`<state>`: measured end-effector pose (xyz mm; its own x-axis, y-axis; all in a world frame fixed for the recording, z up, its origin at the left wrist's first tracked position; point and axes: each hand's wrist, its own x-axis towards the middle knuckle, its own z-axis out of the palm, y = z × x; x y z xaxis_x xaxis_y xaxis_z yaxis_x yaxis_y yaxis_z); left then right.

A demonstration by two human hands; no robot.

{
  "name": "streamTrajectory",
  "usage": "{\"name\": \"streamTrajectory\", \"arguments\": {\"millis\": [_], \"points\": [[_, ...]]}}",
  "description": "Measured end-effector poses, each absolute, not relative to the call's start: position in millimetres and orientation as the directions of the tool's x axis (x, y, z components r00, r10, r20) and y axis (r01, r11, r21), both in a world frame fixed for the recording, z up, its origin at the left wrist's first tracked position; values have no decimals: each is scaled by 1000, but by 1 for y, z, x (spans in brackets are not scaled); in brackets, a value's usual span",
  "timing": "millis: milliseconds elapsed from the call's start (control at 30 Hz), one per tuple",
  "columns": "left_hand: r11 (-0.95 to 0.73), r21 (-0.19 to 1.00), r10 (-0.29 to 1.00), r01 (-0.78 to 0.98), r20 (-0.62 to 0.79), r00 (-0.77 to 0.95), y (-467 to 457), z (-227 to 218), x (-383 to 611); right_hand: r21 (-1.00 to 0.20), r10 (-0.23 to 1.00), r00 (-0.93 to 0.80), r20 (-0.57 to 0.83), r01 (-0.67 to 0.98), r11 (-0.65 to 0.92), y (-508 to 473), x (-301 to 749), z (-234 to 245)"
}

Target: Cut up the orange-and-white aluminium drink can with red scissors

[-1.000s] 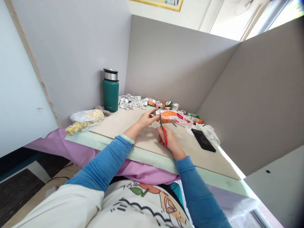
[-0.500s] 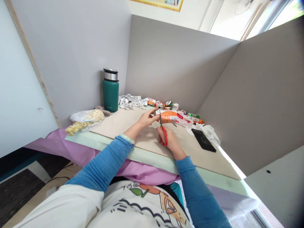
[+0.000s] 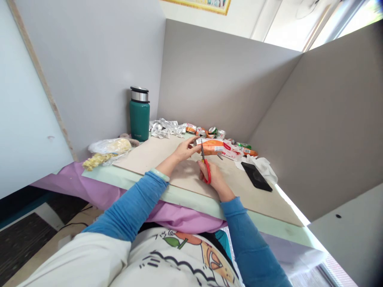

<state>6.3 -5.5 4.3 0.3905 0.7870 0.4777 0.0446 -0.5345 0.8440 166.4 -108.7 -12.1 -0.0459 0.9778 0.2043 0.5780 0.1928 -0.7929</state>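
two grasps: left hand [image 3: 185,150] pinches orange can [image 3: 213,146], right hand [image 3: 213,178] clasps half-hidden scissors [image 3: 206,166].

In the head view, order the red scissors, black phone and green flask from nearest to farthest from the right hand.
1. red scissors: in the right hand.
2. black phone: on its right.
3. green flask: far left, by the wall.

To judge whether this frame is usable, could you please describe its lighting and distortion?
Head view: the window at top right is blown out; the wide lens skews the partition walls; the scissors and orange packet are sharp and evenly lit.
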Motion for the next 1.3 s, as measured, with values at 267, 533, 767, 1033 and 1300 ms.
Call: {"name": "streamTrajectory", "arguments": {"millis": [267,533,767,1033,1300], "points": [[-553,832,779,51,494,386,-7,5,5,-797,978,-47,202,573,192,-111,166,-11],[-545,838,781,39,490,388,-5,4,7,-792,980,-41,194,583,181,-108,166,-12],[-550,835,777,20,503,378,-3,2,7,-784,977,-43,209,590,193,-107,168,-14],[-527,850,782,13,479,398,-4,2,7,-768,975,-49,218,607,203,-107,168,-14],[-530,848,785,18,482,389,-3,2,7,-777,976,-49,212,598,199,-108,167,-13]]}}
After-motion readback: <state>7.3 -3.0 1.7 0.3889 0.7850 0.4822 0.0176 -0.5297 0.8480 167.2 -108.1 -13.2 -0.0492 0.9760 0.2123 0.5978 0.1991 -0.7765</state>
